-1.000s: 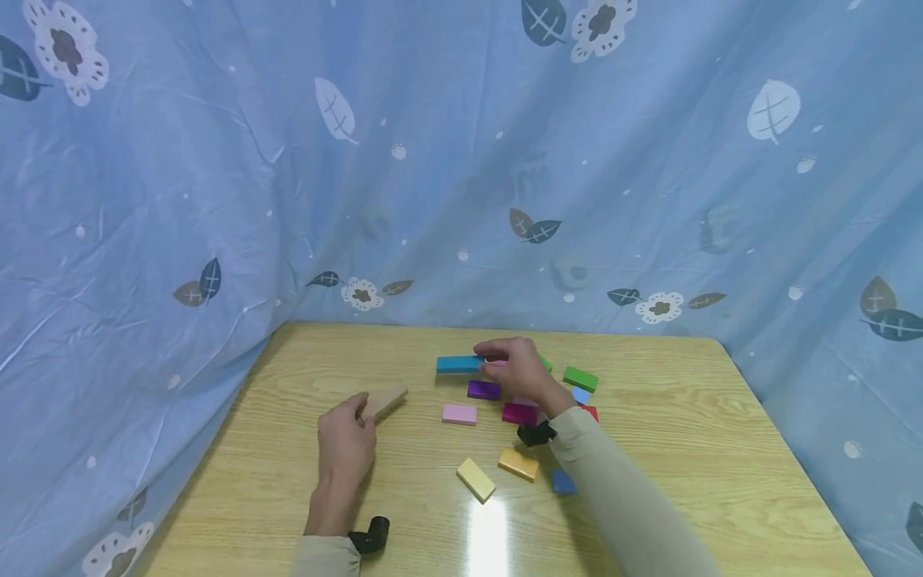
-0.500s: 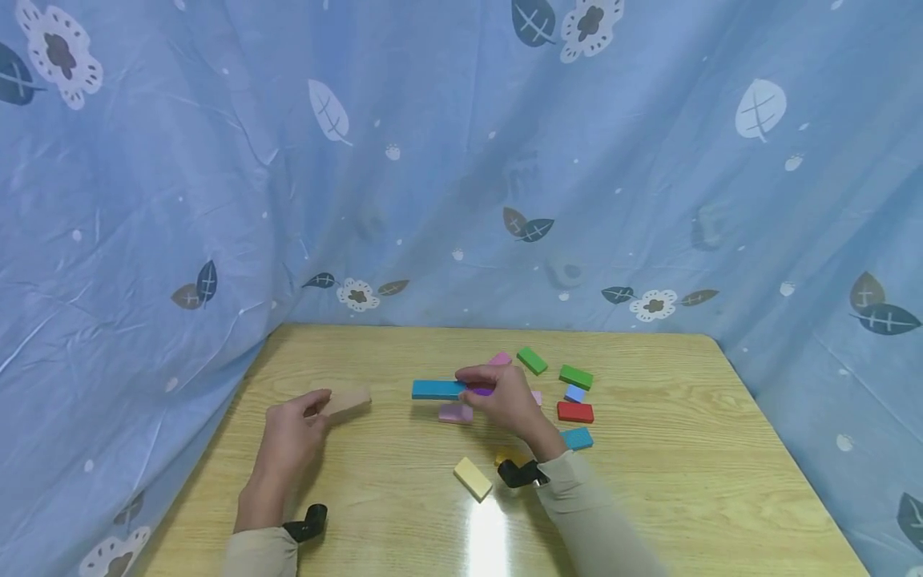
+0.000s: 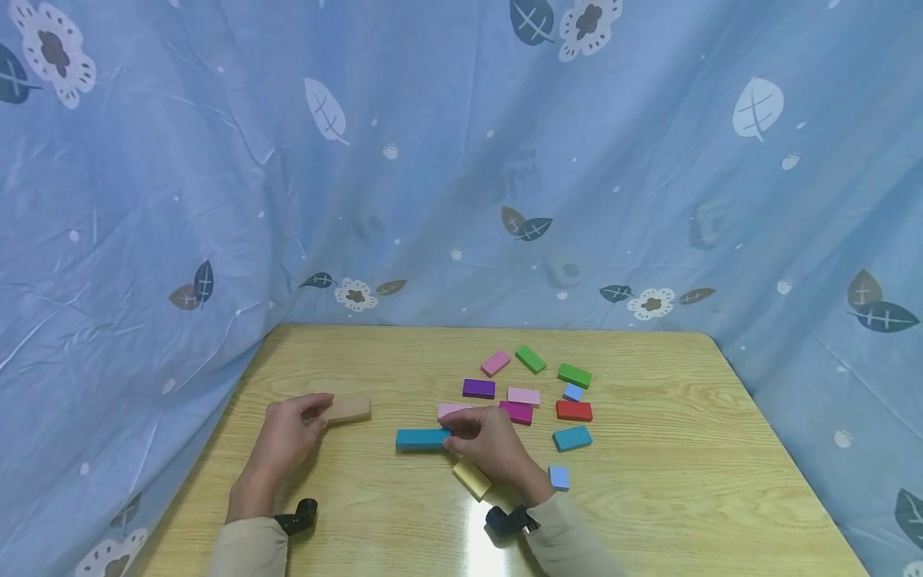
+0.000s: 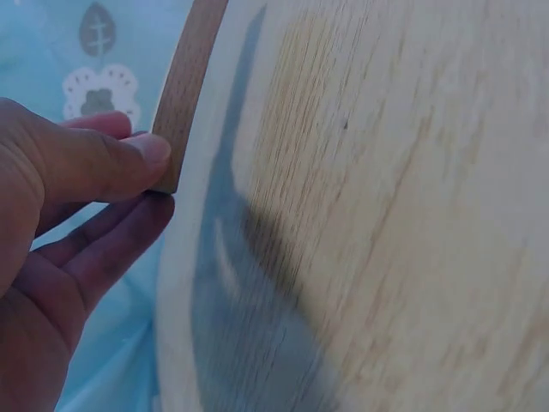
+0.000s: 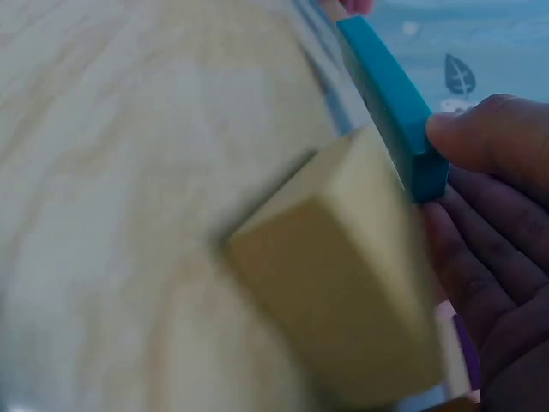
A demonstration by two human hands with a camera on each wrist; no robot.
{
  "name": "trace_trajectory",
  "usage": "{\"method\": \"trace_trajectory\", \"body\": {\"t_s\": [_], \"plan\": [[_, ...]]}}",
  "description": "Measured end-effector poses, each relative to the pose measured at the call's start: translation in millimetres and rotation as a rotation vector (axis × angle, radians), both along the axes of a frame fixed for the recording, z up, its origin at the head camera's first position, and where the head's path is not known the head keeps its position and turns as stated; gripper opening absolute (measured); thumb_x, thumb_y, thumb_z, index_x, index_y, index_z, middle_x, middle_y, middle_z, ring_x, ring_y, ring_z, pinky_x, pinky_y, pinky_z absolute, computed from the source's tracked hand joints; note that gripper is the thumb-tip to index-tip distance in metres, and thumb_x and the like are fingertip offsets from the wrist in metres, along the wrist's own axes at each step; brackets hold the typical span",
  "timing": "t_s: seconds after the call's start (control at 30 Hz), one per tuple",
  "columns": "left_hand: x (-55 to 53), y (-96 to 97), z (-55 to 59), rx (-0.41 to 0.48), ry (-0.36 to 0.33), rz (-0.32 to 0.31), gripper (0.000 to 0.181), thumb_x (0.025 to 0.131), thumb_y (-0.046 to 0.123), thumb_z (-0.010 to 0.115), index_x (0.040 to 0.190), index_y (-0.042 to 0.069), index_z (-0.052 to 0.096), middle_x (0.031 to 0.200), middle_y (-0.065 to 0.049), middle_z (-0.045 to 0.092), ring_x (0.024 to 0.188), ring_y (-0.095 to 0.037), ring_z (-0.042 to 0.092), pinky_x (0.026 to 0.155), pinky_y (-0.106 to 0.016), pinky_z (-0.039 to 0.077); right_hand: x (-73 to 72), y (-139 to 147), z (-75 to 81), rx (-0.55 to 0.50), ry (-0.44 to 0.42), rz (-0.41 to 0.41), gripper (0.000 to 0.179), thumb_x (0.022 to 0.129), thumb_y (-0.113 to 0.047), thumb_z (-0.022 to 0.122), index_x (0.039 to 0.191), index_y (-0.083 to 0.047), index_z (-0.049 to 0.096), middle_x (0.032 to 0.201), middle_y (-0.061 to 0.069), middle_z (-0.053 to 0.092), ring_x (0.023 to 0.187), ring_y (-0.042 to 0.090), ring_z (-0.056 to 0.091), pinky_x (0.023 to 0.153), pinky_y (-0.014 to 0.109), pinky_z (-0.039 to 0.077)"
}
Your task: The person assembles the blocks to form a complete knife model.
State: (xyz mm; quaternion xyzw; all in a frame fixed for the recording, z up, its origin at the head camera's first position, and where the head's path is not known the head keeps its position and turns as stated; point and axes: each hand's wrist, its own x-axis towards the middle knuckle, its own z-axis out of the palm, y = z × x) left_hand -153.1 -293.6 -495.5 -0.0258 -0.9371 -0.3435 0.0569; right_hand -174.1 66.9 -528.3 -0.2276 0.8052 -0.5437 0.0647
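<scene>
Tabletop (image 3: 671,457) backs held blue block (image 3: 421,439), long axis sideways.

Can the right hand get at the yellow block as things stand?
Probably not to grasp it: the right hand is close to the yellow block, nothing stacked on it, but that hand holds the long blue block.

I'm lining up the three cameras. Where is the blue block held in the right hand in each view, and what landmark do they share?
Head: the blue block is below the middle, slightly left, held by the right hand.
Left wrist: not in it.
Right wrist: upper right, slanting, its lower end in the hand.
Shared landmark: the leaf-printed cloth, across the top in head, at the left in left wrist, upper right in right wrist.
</scene>
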Motion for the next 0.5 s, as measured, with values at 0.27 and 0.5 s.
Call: {"method": "trace_trajectory", "body": {"t_s": [0.27, 0.5], "plan": [[-8.7, 6.5, -10.3, 0.015, -0.021, -0.051, 0.038, 0.095, -0.012, 0.075, 0.131, -0.004, 0.076, 0.126, -0.024, 0.078, 0.119, -0.041, 0.076, 0.098, -0.048, 0.066, 0.9, 7.8, -4.0, 0.111, 0.038, -0.086, 0.031, 0.092, -0.005, 0.082, 0.123, -0.01, 0.084, 0.119, 0.003, 0.083, 0.102, 0.012, 0.075, 0.089, 0.024, 0.063], [-16.0, 18.8, -15.1, 0.013, -0.027, -0.078, 0.036, 0.093, -0.013, 0.075, 0.127, -0.002, 0.078, 0.124, -0.022, 0.079, 0.117, -0.038, 0.077, 0.1, -0.049, 0.066, 0.0, 16.3, -4.3, 0.153, 0.098, -0.168, 0.032, 0.092, 0.0, 0.079, 0.122, -0.01, 0.083, 0.12, 0.003, 0.082, 0.106, 0.016, 0.077, 0.092, 0.029, 0.065]]}}
